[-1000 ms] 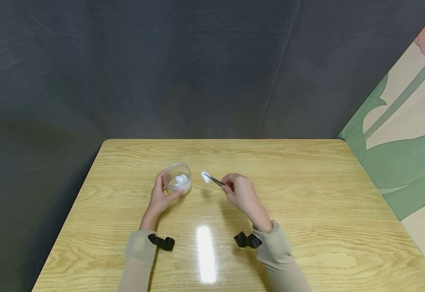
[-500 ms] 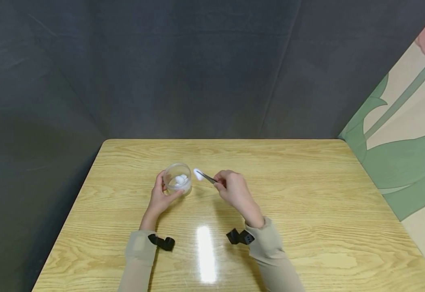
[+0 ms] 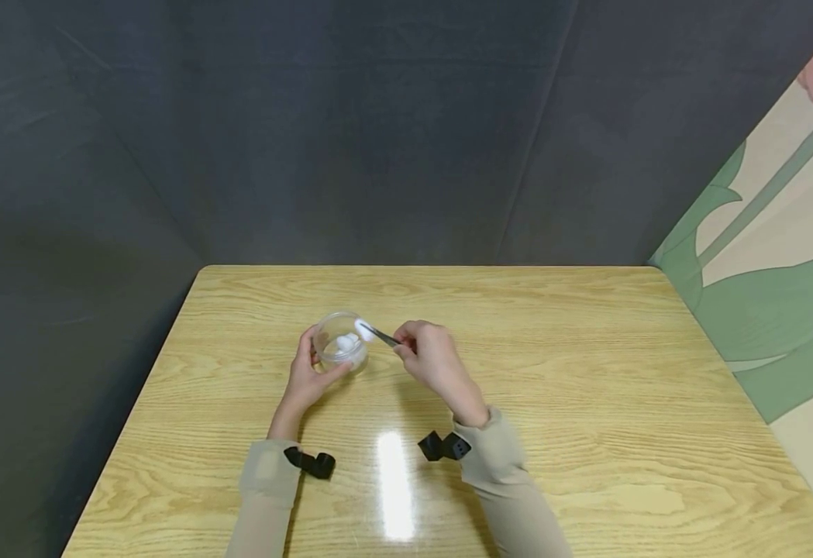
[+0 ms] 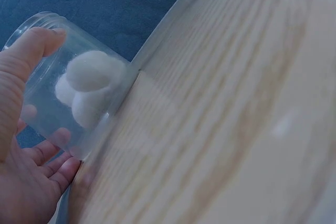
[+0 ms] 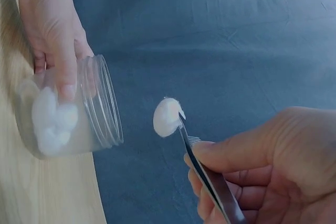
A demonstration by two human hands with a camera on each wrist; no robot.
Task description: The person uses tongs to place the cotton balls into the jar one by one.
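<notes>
My left hand [image 3: 310, 378] holds a clear plastic jar [image 5: 105, 111] upright on the table, thumb on one side and fingers on the other. Several white cotton balls [image 4: 90, 74] lie heaped at its bottom. Between thumb and fingers, my right hand [image 3: 435, 360] pinches metal tweezers [image 5: 221, 195]. A single cotton ball [image 5: 167, 117] is clamped in the tweezers' tips. It hangs above the jar's right rim in the head view, and the right wrist view shows it apart from the jar's mouth.
The wood-grain table [image 3: 587, 349] ends at a dark cloth backdrop [image 3: 392, 139]. A floral-patterned panel [image 3: 783, 310] stands to the right. Each sleeve carries a black wrist camera, the left [image 3: 310, 463] and the right [image 3: 444, 446].
My right hand has moved left and slightly away from me, bringing the tweezers and cotton ball from beside the jar to over its rim. The left hand and jar have stayed in place.
</notes>
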